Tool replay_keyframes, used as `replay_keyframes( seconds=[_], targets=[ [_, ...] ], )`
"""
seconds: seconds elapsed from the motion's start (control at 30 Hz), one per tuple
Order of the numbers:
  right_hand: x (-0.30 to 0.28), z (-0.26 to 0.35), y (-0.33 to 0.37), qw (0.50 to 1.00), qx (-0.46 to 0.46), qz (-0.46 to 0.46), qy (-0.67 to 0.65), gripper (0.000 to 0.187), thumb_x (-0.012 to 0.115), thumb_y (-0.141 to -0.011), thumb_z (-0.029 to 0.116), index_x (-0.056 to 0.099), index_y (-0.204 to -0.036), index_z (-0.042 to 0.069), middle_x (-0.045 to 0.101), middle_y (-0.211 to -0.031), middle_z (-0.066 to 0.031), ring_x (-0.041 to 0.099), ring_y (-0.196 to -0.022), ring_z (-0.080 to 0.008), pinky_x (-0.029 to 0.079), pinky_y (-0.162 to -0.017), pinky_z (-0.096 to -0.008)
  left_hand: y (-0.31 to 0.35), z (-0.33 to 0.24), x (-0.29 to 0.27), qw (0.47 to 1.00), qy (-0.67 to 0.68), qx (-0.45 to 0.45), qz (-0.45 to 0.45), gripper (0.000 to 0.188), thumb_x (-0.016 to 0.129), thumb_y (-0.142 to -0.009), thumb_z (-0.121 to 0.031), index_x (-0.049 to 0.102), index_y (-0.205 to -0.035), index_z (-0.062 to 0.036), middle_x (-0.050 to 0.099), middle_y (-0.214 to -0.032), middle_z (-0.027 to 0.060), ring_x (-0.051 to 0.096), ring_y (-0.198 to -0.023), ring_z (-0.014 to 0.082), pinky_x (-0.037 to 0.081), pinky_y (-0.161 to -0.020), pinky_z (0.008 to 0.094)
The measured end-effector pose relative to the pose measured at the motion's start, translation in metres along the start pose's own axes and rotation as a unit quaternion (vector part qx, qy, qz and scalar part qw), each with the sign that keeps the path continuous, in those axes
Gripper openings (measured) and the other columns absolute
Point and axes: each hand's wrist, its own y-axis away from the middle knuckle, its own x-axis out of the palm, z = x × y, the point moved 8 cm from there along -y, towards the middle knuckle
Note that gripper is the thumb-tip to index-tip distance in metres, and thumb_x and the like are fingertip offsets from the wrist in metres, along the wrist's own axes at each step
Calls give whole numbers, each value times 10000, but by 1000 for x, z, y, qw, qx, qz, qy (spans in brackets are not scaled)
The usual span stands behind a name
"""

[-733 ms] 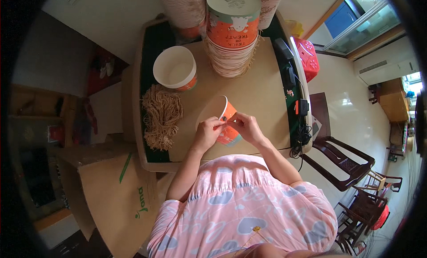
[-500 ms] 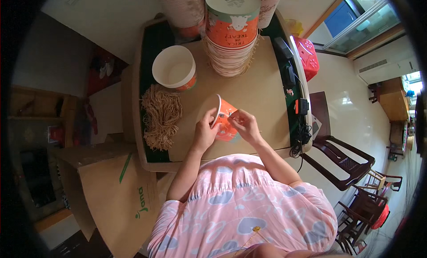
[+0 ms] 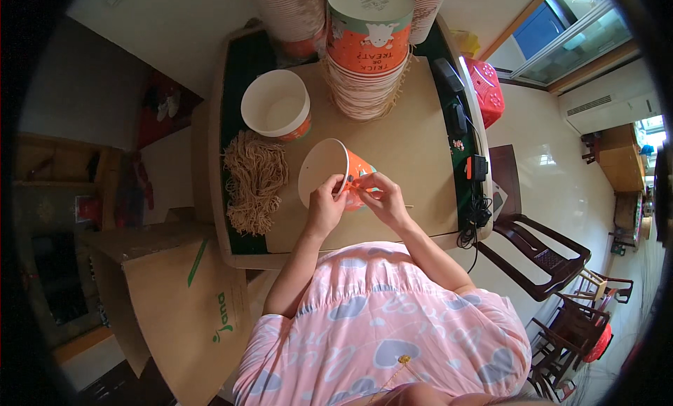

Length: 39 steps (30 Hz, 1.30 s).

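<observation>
An orange paper bucket (image 3: 324,162) with a white inside lies tilted on its side in front of me, its mouth facing left. My left hand (image 3: 326,205) is closed on its rim, fingers at the near edge of the mouth. Against the outer wall, my right hand (image 3: 384,200) pinches close to the left fingertips; what is between its fingers is too small to make out. A thin light stick-like end shows just right of that hand. To the left lies a bundle of beige cords (image 3: 255,184). Behind it another white-lined bucket (image 3: 275,105) stands upright.
A tall stack of upside-down orange buckets (image 3: 369,52) with cords hanging out stands at the back, with more stacks beside it. Black adapters and cables (image 3: 477,210) line the table's right edge. A cardboard box (image 3: 175,294) stands at left, a dark chair (image 3: 540,255) at right.
The bucket has turned so its mouth shows more of the white inside. Its mouth has shifted slightly left and up. My right fingers have come closer to my left ones.
</observation>
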Motion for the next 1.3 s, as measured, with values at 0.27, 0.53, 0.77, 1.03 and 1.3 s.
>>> replay_keyframes(
  seconds=[0.27,0.53,0.77,1.03,1.3],
  targets=[
    [-6,4,-4,999,-19,-17,37,109,649,-779,6,607,-880,3,604,-916,-79,607,-876,-165,542,-698,-296,-1,2,14,999,36,-9,29,254,585,-809,-18,576,-1061,15,667,-879,145,665,-792,230,522,-709,319],
    [-37,-42,-13,993,41,-32,104,113,637,-805,33,618,-911,0,626,-871,-93,635,-782,-164,536,-686,-289,-18,16,43,999,-23,6,30,150,556,-823,-57,656,-917,2,664,-841,162,663,-750,280,517,-659,342],
    [-37,-32,-1,988,131,-30,-76,242,529,-842,-33,549,-1076,27,645,-940,-110,618,-714,-117,497,-615,-245,-22,44,57,996,50,-62,46,115,530,-862,-7,637,-839,27,660,-733,86,625,-679,109,502,-605,258],
    [-10,10,-6,953,-46,-19,300,395,564,-780,-27,538,-1151,105,607,-891,-115,610,-695,-233,505,-614,-320,-20,71,70,966,202,-114,115,125,498,-852,35,611,-800,28,635,-755,55,602,-677,125,495,-564,254],
    [-6,8,-8,935,-49,-26,350,387,581,-761,-16,547,-1126,108,604,-849,-121,613,-719,-261,502,-627,-357,-26,60,59,995,11,-84,46,105,504,-816,15,591,-758,12,640,-749,64,616,-682,144,515,-570,266]
  ],
)
